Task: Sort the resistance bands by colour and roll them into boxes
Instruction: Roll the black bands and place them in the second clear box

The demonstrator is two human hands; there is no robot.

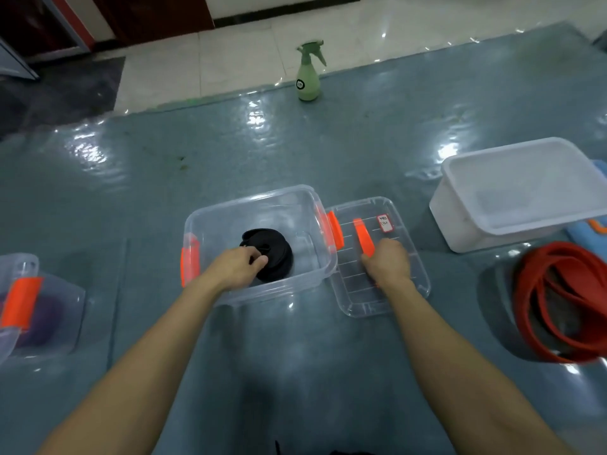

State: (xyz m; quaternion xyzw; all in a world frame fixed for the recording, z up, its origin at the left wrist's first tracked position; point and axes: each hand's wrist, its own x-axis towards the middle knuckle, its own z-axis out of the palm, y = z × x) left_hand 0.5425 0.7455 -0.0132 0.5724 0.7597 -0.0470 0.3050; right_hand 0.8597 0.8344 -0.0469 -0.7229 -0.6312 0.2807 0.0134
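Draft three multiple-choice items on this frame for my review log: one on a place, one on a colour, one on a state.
1. The rolled black band lies: A on a shelf; B inside the clear box; C in a drawer.
2. The loose bands heaped at the right are: A red; B yellow; C green.
3. The clear box is: A latched shut; B upside down; C open, with its lid flat beside it.

Answers: 1 B, the roll sits on the box's floor, seen through its open top. 2 A, the heap is plainly red. 3 C, the lid lies on the mat just right of the box.
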